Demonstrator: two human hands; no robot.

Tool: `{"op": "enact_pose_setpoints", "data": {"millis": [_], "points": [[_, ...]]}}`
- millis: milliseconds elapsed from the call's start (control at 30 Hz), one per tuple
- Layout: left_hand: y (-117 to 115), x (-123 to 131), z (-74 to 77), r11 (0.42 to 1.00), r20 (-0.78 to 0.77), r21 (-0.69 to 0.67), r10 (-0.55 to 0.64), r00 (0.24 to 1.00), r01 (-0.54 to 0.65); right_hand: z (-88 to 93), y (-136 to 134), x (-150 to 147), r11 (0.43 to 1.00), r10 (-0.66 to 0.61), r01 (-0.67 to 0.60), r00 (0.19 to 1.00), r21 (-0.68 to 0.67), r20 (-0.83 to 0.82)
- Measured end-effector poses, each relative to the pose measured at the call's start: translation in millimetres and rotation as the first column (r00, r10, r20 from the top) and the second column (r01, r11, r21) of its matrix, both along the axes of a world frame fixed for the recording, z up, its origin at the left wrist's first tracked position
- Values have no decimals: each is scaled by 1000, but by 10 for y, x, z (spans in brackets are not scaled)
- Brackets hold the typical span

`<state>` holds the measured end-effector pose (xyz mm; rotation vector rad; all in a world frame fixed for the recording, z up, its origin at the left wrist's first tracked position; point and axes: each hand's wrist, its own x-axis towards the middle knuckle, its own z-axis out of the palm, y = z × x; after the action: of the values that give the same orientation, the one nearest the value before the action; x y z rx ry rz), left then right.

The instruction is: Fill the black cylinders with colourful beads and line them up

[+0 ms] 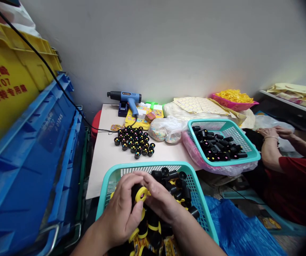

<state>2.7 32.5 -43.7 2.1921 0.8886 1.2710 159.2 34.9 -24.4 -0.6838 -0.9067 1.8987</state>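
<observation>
Above the near teal basket (pixel 190 185) my two hands come together around a small black cylinder with a yellow ring (pixel 141 194) at its end and a pink dot in the middle. My left hand (pixel 122 204) wraps its left side, the thumb just below the ring. From the right, my right hand (pixel 162 197) closes on it, fingertips by the ring's edge; part of the cylinder is hidden between the palms. Under them the basket holds many black cylinders (pixel 186 193), some with yellow rings, and yellow printed packets (pixel 170 245).
On the table (pixel 102 153) stand grouped black caps with coloured dots (pixel 135 140), a blue heat gun (pixel 127 97) and bags of small beads (pixel 166 129). Another teal basket (pixel 254 154) holds black cylinders. Blue crates (pixel 30 149) rise at left; a person in red (pixel 299 185) sits at right.
</observation>
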Motion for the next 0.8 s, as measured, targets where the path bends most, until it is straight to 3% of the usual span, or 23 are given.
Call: {"op": "enact_pose_setpoints", "data": {"millis": [100, 267, 467, 633, 733, 800], "points": [[4, 19, 0, 987, -36, 163, 3, 999, 3, -1, 11, -33, 996, 70, -71, 997, 53, 31], [-8, 44, 0, 983, 55, 161, -98, 994, 88, -108, -25, -99, 995, -65, 60, 996, 81, 55], [-21, 68, -3, 972, 2, 227, 53, 999, -52, -74, -22, -65, 968, -25, 7, 997, 250, 68], [-14, 107, -1, 951, -39, 308, 49, 998, -34, -50, -24, -102, 990, -21, 16, 999, 141, 31], [10, 110, -31, 959, 4, 283, 2, 1000, -4, -57, -41, -139, 996, -43, 43, 999, 77, 7], [29, 87, -47, 970, 62, 242, -21, 998, 6, -62, -33, -118, 998, 6, -4, 999, 55, -41]]}}
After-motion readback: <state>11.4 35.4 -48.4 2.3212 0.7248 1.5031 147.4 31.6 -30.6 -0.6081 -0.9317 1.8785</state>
